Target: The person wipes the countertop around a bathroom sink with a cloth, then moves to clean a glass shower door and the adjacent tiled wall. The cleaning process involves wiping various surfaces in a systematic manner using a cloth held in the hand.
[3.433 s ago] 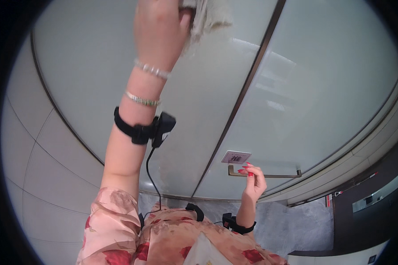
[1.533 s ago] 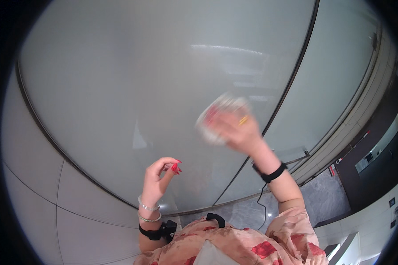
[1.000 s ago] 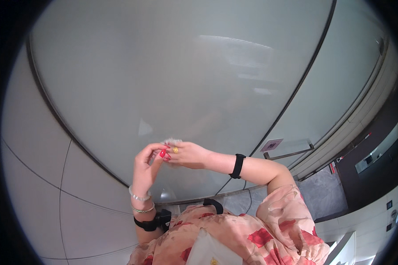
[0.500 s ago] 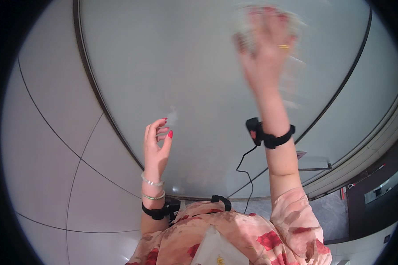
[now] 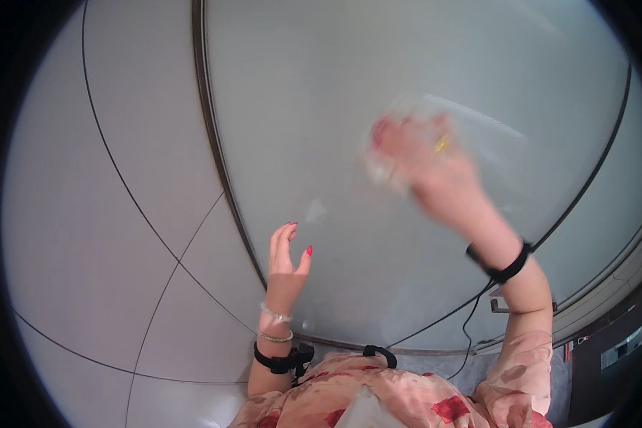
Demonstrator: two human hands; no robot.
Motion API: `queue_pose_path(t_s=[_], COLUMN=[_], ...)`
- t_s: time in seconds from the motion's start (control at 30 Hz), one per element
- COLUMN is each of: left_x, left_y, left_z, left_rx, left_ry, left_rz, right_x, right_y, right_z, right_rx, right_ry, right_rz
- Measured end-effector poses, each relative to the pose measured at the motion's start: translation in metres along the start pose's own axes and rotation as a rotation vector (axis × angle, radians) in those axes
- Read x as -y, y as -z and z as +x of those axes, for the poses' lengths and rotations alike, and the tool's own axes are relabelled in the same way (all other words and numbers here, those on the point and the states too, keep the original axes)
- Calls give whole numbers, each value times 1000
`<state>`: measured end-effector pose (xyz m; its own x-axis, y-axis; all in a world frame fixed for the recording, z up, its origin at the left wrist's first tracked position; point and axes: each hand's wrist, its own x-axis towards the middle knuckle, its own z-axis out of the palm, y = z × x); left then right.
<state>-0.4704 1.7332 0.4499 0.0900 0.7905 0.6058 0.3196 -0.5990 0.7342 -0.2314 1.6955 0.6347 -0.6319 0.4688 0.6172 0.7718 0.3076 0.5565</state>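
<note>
My right hand (image 5: pixel 428 160) is raised against a large frosted glass panel (image 5: pixel 292 107), its fingers smeared by motion. A pale cloth (image 5: pixel 381 171), too blurred for its edges to show, lies under those fingers against the glass. A faint pale streak (image 5: pixel 478 118) runs over the glass just beyond the hand. Lower and to the left, my left hand (image 5: pixel 287 257) is held up with nothing in it, the fingers slightly curled and the thumb apart. A small whitish patch (image 5: pixel 316 210) shows on the panel above the left thumb.
The panel's dark frame (image 5: pixel 217 143) borders large grey wall tiles (image 5: pixel 150 178) on the left. A metal door handle (image 5: pixel 501 307) is beside my right elbow. From the black band (image 5: pixel 510 267) on my right wrist, a black cable (image 5: pixel 467 332) hangs down.
My right hand has come down and slightly left across the glass with the cloth, its elbow now more bent. The view has shifted; my left hand keeps much the same pose.
</note>
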Motion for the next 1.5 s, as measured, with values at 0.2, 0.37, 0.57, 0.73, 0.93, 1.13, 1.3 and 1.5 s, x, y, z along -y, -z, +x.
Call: queue_pose_path(t_s=[0.2, 0.37, 0.57, 0.73, 0.93, 1.13, 1.3, 1.5], left_x=[-12, -5, 0, 27, 35, -3, -4, 14], left_y=[5, 5, 17, 20, 11, -6, -17, -6], left_z=[9, 15, 10, -5, -25, -18, -13, -11], left_rx=[48, 7, -103, 123, 525, 446, 362, 335], left_ry=[-9, 24, 41, 161, 170, 346, 406, 508], left_rz=[-58, -84, -130, -364, -939, -626, -794, -951], right_x=[-53, 31, 155, 156, 130, 135, 135, 129], right_y=[25, -56, -179, -153, -62, -70, -78, -65], right_z=[66, 66, -60, -82, -49, -59, -60, -62], right_rx=[-637, -238, 339, 655, 119, -95, -299, -150], right_ry=[-432, -26, 509, 291, -691, -1032, -931, -434], right_rz=[-314, 28, 31, 522, 1399, 1364, 1130, 1323])
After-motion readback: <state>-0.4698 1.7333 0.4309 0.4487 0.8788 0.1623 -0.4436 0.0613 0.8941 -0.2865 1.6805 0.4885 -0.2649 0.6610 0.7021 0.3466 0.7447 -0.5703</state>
